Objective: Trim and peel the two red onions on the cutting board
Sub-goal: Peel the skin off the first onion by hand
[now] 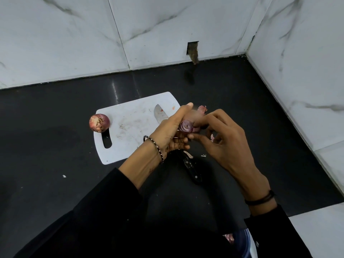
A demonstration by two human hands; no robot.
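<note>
The black counter (pixel 55 146) runs into the tiled corner, and the white cutting board (pixel 130 127) lies on it in front of me. The knife (pixel 160 114) lies across the board's right side, with its blade on the white and its handle hanging off the near edge beneath my wrists.

My left hand (pixel 171 131) is wrapped round the trimmed onion (pixel 186 126) and holds it above the board's right edge, cut face toward me so the rings show. My right hand (pixel 227 144) meets it there. Thumb and forefinger seem to be pinching the outer skin, though that spot is blurred and I can't be sure how much they have caught.

To peel cleanly, I should keep the left grip firm but not crushing. I should take hold of the dry layer at the cut rim, pull it down toward the other end in one strip, then turn the onion for the next.

The second onion (pixel 99 122) sits unpeeled at the board's left edge, beside the handle slot, with its root end showing. A peel scrap (pixel 202 108) lies just past my fingers.
</note>
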